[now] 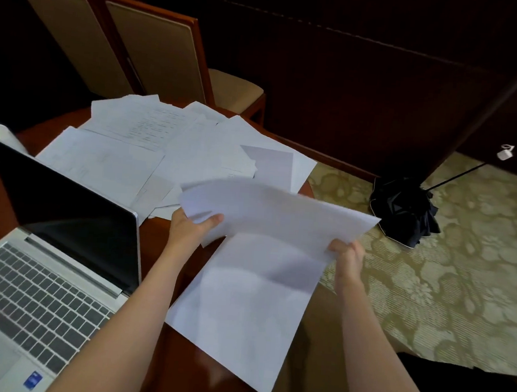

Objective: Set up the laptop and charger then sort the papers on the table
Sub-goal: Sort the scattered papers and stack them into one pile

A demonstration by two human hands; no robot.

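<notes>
Ok, nearest: open silver laptop (54, 257) on the left part of the tabletop (160, 243), screen dark. Just right of the laptop, one blank sheet (242, 312) lies flat. Above it, right of the laptop's screen, both hands hold a second sheet (280, 216) in the air, bowed and blurred. The left hand (193, 224) pinches its left edge with the thumb on top. The right hand (347, 255) has fingers curled round its lower right edge. Behind and right of the laptop, a loose pile of papers (162, 145) overlaps, some printed. Further behind the laptop are two wooden chairs (157, 48) with tan pads. Far right of the laptop, a collapsed black umbrella (404, 213) lies on the patterned carpet (460, 289). Beyond it is a small white block (505, 151), too small to identify.
</notes>
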